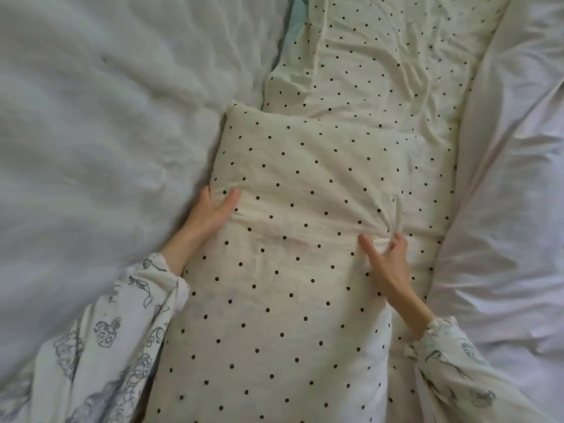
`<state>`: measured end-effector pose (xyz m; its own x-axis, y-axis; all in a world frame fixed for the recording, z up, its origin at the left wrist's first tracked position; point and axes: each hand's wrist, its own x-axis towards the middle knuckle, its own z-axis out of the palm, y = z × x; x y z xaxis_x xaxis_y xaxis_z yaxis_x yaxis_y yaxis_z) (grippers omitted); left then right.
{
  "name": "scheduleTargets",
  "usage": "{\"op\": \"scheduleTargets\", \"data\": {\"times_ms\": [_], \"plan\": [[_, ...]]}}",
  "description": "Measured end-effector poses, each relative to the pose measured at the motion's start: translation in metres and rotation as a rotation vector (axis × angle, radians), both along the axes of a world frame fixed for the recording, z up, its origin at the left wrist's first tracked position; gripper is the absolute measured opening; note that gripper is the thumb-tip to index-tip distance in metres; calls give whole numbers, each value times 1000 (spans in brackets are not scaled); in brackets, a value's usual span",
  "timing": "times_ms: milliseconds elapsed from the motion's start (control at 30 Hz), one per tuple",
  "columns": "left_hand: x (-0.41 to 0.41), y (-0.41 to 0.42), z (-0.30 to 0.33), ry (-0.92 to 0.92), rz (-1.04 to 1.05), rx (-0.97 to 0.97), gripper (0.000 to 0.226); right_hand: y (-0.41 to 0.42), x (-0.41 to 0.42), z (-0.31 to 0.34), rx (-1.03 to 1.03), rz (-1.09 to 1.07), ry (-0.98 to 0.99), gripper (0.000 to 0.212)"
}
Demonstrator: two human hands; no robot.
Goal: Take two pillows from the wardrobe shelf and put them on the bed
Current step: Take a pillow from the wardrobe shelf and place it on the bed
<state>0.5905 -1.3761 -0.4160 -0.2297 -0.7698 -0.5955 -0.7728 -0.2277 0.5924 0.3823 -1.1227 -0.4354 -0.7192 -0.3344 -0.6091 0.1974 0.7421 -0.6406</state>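
Item: near pillow, cream cover with small dark dots, plump, creased where gripped. It lies lengthwise down the middle of the bed, its far end overlapping a second spotted piece.

Item: far pillow, same cream dotted fabric, flatter and more wrinkled, running toward the top edge of the view. Whether it is one pillow or a pillow with a loose cover fold cannot be told.

Left hand: grasping the near pillow's left edge, thumb on top, fingers curled under the side and partly hidden.

Right hand: on the near pillow's right side, fingertips pinching a gathered bunch of cover fabric.

Sleeves: loose, white with grey line print, entering from both lower corners.

Bedding: white duvet, heavily rumpled, fills the bed's left side and presses against the near pillow's left edge. A paler, smoother white sheet covers the right side, touching the pillows' right edges.

Open room: the pillows sit in a trough between both masses of bedding; no bed edge is in view. A sliver of pale blue fabric shows at the top, beside the far pillow.
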Motion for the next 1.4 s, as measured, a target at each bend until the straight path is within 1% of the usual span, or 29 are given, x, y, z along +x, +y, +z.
{"op": "scheduleTargets", "data": {"times_ms": [67, 100, 167, 233, 300, 367, 467, 533, 600, 667, 800, 867, 967, 1033, 1100, 1167, 1233, 1333, 1400], "plan": [[-5, 2, 7, 59, 32, -44, 78, -5, 1, 7, -46, 18, 25, 79], [-8, 2, 14, 80, 41, -91, 74, -9, 2, 12, -73, 27, 53, 74], [-17, -4, 30, 119, 29, -189, 67, -15, 4, 23, -137, 24, 78, 58], [-27, -12, 48, 155, 7, -281, 67, -19, 3, 35, -196, 10, 80, 47], [-33, -22, 60, 141, -14, -385, 67, -26, -1, 45, -253, -3, 89, 41], [-35, -33, 61, 71, -52, -436, 69, -35, -6, 47, -279, 5, 88, 44], [-26, -30, 46, -98, -158, -379, 67, -45, -6, 36, -186, 85, 53, 53], [-11, -11, 34, -185, -234, -351, 68, -40, 3, 27, -69, 158, 57, 70], [12, 12, 27, -187, -254, -381, 68, -22, 18, 24, -36, 197, 68, 80], [40, 33, 25, -182, -246, -414, 67, 3, 37, 23, -31, 200, 24, 80], [87, 69, 29, -233, -188, -354, 73, 45, 67, 22, 61, 167, -130, 82], [102, 84, 32, -293, -144, -329, 77, 56, 80, 25, 11, 125, -203, 82], [112, 102, 34, -324, -45, -238, 85, 65, 92, 26, -33, 63, -296, 84], [113, 108, 34, -348, -43, -169, 92, 67, 95, 26, -41, 32, -326, 84], [109, 106, 38, -325, -17, -149, 93, 68, 99, 26, -41, 66, -286, 81], [105, 104, 46, -281, -28, -208, 93, 71, 105, 27, -29, 156, -199, 74], [103, 110, 56, -277, -100, -308, 93, 76, 110, 31, -54, 189, -166, 71], [105, 117, 68, -307, -128, -412, 88, 75, 112, 38, -86, 180, -193, 74], [106, 115, 70, -345, -132, -445, 84, 73, 119, 37, -74, 181, -204, 81]]}}
